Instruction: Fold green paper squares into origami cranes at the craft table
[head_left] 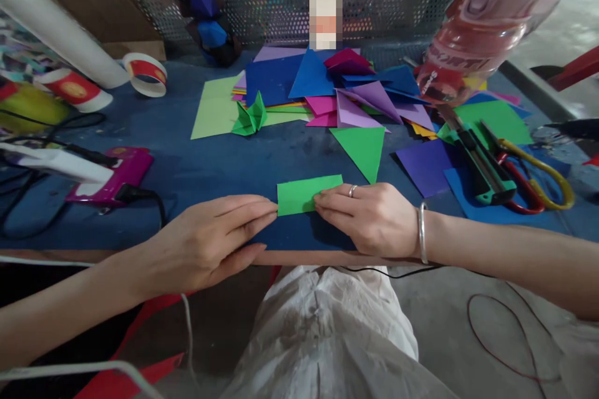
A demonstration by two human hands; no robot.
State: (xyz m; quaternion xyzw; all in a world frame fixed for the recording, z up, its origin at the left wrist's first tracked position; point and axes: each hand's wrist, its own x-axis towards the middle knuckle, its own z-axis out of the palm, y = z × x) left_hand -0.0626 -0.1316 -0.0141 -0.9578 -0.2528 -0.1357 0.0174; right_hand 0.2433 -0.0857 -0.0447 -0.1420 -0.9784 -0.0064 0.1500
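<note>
A small green folded paper rectangle (304, 193) lies flat on the blue table top (210, 162) near its front edge. My left hand (210, 243) rests palm down with its fingertips touching the paper's left edge. My right hand (369, 218), with a ring and a silver bangle, presses its fingertips on the paper's lower right part. A green paper triangle (362, 149) lies just behind the rectangle.
A heap of coloured paper sheets (327, 90) and a folded green figure (250, 117) lie further back. A green utility knife (477, 159) and scissors (538, 174) lie at right, a pink glue gun (112, 174) at left, tape rolls (145, 73) behind, a plastic bottle (472, 37) upper right.
</note>
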